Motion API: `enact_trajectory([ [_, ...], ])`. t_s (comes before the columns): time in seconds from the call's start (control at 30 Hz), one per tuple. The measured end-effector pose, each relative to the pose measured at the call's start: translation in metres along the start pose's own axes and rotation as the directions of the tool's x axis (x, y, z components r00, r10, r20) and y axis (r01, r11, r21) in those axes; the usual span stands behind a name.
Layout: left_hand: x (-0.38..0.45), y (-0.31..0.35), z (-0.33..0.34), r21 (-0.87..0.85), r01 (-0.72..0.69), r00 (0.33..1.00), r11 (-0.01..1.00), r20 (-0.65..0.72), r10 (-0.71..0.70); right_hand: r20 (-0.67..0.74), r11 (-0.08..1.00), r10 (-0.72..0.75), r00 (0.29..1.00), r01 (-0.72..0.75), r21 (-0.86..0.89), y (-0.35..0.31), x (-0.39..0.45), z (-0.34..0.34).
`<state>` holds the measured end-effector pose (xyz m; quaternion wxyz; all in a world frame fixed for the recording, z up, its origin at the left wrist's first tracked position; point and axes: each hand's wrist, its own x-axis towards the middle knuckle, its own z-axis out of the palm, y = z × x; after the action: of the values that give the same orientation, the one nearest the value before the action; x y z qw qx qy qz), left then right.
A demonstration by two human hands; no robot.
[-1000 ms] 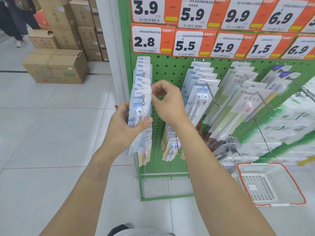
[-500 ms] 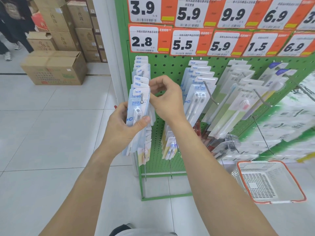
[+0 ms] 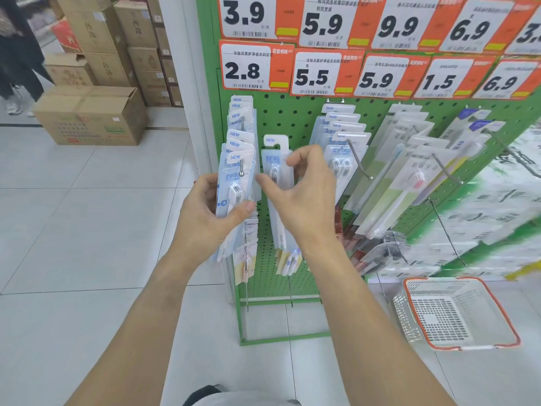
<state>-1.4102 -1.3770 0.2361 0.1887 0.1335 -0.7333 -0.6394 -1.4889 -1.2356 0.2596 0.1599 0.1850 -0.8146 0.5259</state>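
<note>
Left to right. My left hand (image 3: 205, 218) grips the stack of toothbrush packs (image 3: 234, 183) hanging on the leftmost hook (image 3: 241, 172) of the green pegboard (image 3: 281, 118), under the 2.8 price tag (image 3: 243, 70). Its fingers wrap behind the stack and the thumb presses on the front pack, so they are clamped on the stack and steadying it. The hook's ball tip pokes out through the front pack's hole.

Just right of that, the single pack (image 3: 276, 171) (same "NEW" header, same brush) is free of the hook. It is upright in the air in front of the board, between two columns of stock. My right hand (image 3: 304, 200) has it, thumb on its left edge and fingers (image 3: 295, 159) curled on the right edge, a pinch across the card. The pack's lower half runs down behind my palm.

Further right hang other toothbrush packs (image 3: 342, 142), untouched. Far right on the floor sits the basket (image 3: 497, 312), well apart from both hands.

Step in hand, as I judge it: taking one pack off the hook, pack just clear. The next move calls for letting go of the stack so it hangs straight, then carrying the single pack right and down to the basket. If I am restocking instead, it means lining its hang hole up with the hook tip. I can't tell which from here.
</note>
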Motion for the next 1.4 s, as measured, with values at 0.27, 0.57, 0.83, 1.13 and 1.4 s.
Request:
enact_trajectory([
  [0.27, -0.034, -0.029, -0.010, 0.000, 0.055, 0.970, 0.998, -0.236, -0.054, -0.060, 0.879, 0.320, 0.946, -0.273, 0.391, 0.022, -0.087, -0.029],
  [0.57, -0.111, -0.069, 0.046, 0.115, 0.585, 0.758, 0.803, 0.276, -0.591, 0.487, 0.191, 0.503, 0.714, -0.642, 0.743, 0.081, -0.125, -0.050],
  [0.83, -0.134, -0.066, 0.070, 0.083, 0.520, 0.706, 0.850, 0.519, -0.482, 0.427, 0.299, 0.636, 0.643, -0.716, 0.631, 0.080, -0.130, -0.068],
  [1.13, -0.139, -0.061, 0.069, 0.089, 0.494, 0.640, 0.865, 0.636, -0.431, 0.068, 0.529, 0.724, 0.686, -0.617, 0.583, 0.098, -0.133, -0.094],
  [1.4, -0.139, -0.068, 0.054, -0.187, 0.782, 0.461, 0.595, 0.815, -0.350, 0.111, 0.420, 0.761, 0.640, -0.616, 0.666, 0.112, -0.137, -0.103],
])
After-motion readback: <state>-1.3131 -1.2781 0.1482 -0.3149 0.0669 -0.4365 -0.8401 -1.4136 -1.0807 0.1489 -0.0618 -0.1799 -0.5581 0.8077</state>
